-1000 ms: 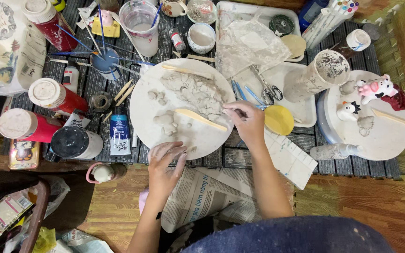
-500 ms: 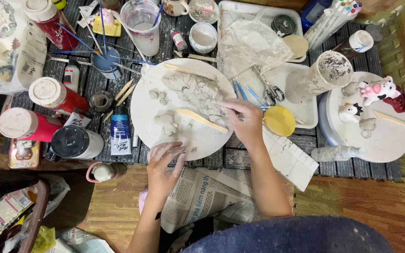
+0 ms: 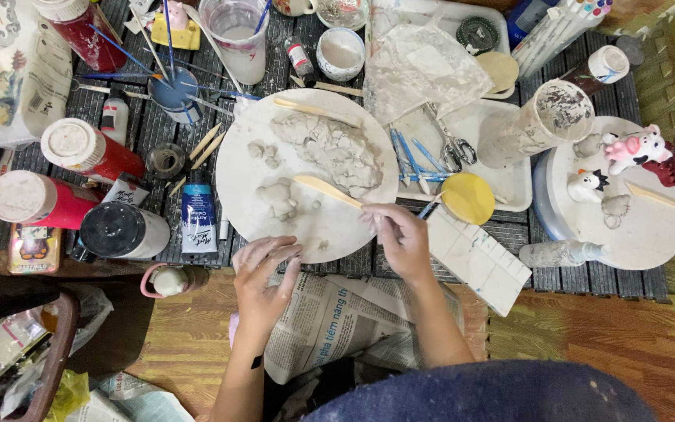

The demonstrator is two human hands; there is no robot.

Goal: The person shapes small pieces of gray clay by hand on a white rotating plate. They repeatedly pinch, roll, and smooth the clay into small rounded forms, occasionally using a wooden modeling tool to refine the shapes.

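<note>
Clay [image 3: 330, 148] sits mid-board [image 3: 306, 227], small lumps [image 3: 279, 199] left of it. Right hand [image 3: 400, 238] has slid back to the board's near-right edge, fingers pinched on a thin blue tool [image 3: 431, 205]; wooden stick [image 3: 328, 190] now lies free on the board. Left hand [image 3: 263, 273] stays at the near edge, fingers loosely curled, holding nothing. Looks like a pause between shaping strokes.

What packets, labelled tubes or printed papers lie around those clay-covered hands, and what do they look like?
Paint tube: left of the round white board, blue with a white label.
Newspaper: under the left hand and right hand, grey print, crumpled.
Printed bag: top left, white with coloured drawings.
Small packet: far left, orange, flat.
</note>
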